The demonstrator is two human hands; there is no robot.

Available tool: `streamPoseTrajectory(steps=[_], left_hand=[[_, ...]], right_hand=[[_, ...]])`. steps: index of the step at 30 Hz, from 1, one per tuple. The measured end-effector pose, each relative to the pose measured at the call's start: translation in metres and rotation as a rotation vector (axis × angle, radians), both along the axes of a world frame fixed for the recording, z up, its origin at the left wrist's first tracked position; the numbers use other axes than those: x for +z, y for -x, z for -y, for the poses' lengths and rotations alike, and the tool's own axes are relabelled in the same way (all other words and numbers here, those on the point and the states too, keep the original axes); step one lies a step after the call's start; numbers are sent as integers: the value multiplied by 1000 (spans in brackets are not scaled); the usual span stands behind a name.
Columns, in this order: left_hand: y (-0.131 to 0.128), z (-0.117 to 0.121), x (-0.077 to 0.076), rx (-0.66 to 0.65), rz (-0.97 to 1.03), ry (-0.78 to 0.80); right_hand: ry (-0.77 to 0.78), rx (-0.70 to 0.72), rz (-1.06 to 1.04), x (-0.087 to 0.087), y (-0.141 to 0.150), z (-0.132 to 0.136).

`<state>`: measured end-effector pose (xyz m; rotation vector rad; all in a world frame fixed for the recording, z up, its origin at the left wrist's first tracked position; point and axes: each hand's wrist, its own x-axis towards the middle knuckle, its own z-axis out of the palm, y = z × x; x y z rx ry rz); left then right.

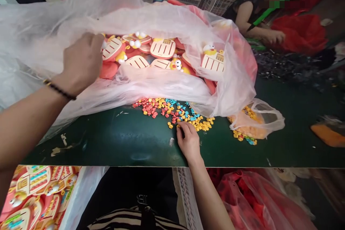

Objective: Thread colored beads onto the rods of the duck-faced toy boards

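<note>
My left hand is curled at the left end of a clear plastic bag's opening. A toy's white eye shows beside its fingertips; what the fingers hold is hidden. Inside the bag lie several red and cream duck-headed toys with slotted faces. In front of the bag, small red, yellow and blue plastic pieces are heaped loosely on the dark green table. My right hand reaches the near edge of this heap, thumb and fingers bent together at the pieces. Whether a piece is between them cannot be made out.
A small plastic bag of pieces lies to the right. Below the table's front edge, at left, are toys with coloured pieces in their slots; red bagged goods are at right. Across the table a person's hand is near red material.
</note>
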<state>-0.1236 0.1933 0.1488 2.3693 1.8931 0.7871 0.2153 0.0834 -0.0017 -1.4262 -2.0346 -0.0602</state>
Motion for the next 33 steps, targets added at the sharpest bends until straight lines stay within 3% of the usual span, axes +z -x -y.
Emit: streamPoseTrajectory(steps=[3, 5, 6, 8, 10, 13, 15, 18, 21, 23, 26, 30, 33], left_hand=[[-7, 62, 3, 105, 140, -287], [-17, 101, -2, 115, 366, -301], [-24, 116, -8, 96, 510, -239], [-38, 134, -29, -32, 700, 43], [-49, 137, -58, -127, 812, 300], [-57, 135, -101, -151, 887, 565], [-57, 136, -120, -115, 810, 578], [-52, 145, -129, -70, 485, 339], [-49, 159, -126, -203, 173, 111], [-54, 168, -126, -348, 59, 78], [-68, 179, -133, -432, -18, 127], [-87, 185, -143, -378, -30, 149], [-90, 185, -146, -385, -17, 140]], right_hand=[[0, 24, -4, 1, 3, 1], [-17, 54, 1, 2, 5, 2], [-28, 76, 12, 2, 7, 2], [-34, 133, 58, 3, 9, 3], [-17, 183, 117, 4, 11, 4], [16, 208, 164, 5, 13, 4], [35, 211, 166, 5, 13, 4], [46, 210, 142, 3, 12, 5], [45, 179, 104, 1, 10, 4], [50, 142, 78, -2, 10, 3], [63, 91, 41, -6, 8, 1], [43, 7, 20, -8, 4, -1], [-19, -52, 13, 1, 7, -6]])
